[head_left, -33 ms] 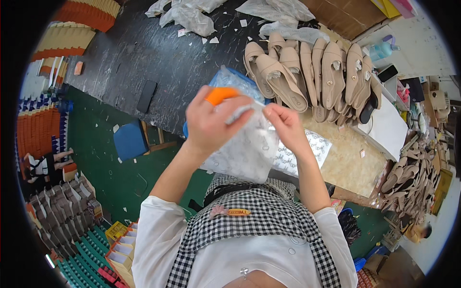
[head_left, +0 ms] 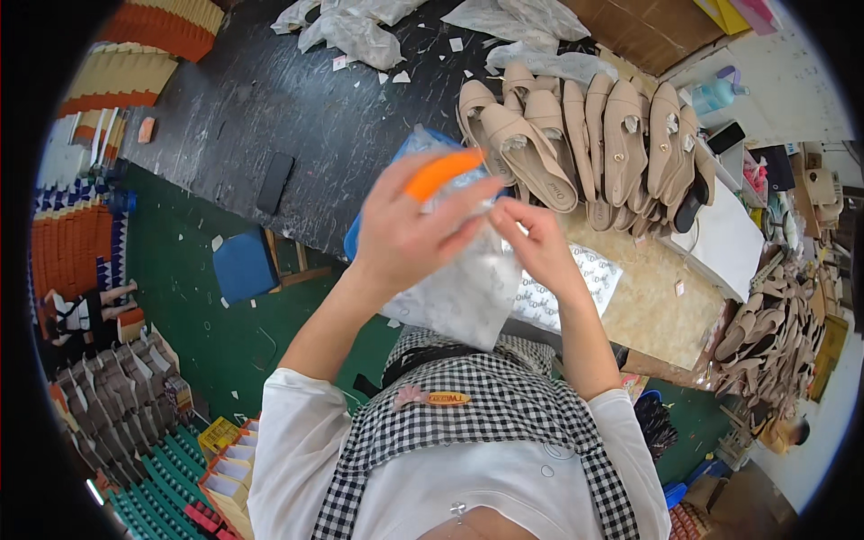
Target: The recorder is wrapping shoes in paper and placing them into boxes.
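Translucent bag (head_left: 463, 306) pinched by right hand (head_left: 535, 241) — left hand (head_left: 405, 220) knuckles-up, blurred.

On the black marbled table (head_left: 211, 94) lie a flat, dark rectangular phone (head_left: 275, 182) and, near the left end, a small orange-pink block (head_left: 147, 130). Over the green floor (head_left: 180, 292) shows a squarish blue seat (head_left: 245, 264) beside a pale wooden frame (head_left: 301, 273), with a bright yellow box (head_left: 218, 436) farther down on the left. At upper right, a translucent pale-blue bottle (head_left: 713, 95) with a purple loop shows against a whitish wall (head_left: 774, 90).
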{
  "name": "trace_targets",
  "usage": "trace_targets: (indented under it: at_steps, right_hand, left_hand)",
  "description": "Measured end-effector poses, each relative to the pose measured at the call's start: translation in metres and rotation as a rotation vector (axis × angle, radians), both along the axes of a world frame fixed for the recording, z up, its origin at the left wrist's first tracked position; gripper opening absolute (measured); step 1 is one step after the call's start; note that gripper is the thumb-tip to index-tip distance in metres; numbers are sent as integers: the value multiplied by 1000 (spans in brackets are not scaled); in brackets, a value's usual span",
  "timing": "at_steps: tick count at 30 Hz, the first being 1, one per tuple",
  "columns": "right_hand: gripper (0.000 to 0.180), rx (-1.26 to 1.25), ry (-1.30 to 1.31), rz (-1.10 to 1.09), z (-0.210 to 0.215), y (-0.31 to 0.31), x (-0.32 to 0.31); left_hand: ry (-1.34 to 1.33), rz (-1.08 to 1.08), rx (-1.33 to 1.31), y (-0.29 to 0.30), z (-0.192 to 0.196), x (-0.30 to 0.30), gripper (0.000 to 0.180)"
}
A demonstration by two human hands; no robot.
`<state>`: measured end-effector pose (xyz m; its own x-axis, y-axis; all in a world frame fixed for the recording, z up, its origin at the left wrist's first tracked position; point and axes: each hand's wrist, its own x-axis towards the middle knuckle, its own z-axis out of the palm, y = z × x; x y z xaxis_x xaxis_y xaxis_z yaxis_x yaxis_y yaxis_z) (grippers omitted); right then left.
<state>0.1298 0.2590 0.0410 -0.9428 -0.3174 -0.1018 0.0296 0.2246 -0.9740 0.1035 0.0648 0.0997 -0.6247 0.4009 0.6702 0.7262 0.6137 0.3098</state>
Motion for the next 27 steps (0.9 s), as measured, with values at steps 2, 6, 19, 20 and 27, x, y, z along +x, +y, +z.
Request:
trace_targets:
  at_steps: [2, 6, 19, 20, 27]
  right_hand:
    - [16, 116, 111, 101, 9, -6, -5]
    - [17, 170, 41, 166, 14, -7, -18]
    - [19, 257, 335, 376, 20, -36, -61]
    - [19, 326, 506, 197, 21, -39, -65]
    - [22, 301, 316, -63, 22, -57, -28]
  left_hand:
    - [-291, -115, -138, -10, -6, -7, 13]
    - [-613, -138, -182, -37, -24, -17, 7]
    - [-1007, -10, -114, -70, -8, -7, 16]
    - [-1112, 16, -37, -73, -10, -8, 19]
    - [-1527, -73, 785, -79, -46, 4, 28]
